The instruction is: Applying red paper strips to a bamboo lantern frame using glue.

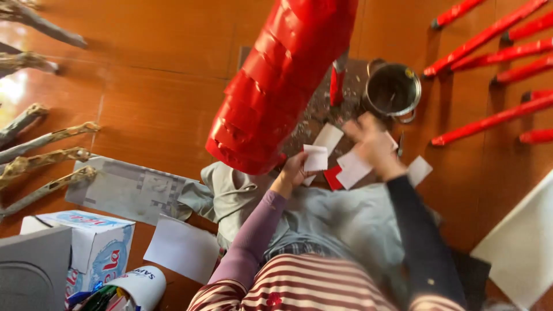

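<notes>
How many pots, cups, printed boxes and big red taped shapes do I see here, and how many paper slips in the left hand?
Metal pot: 1
White cup: 1
Printed box: 1
Big red taped shape: 1
White paper slip in the left hand: 1
Total: 5

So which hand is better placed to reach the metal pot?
Probably the right hand: it sits just below the metal pot, while the left hand is farther off, holding a white paper piece.
</notes>
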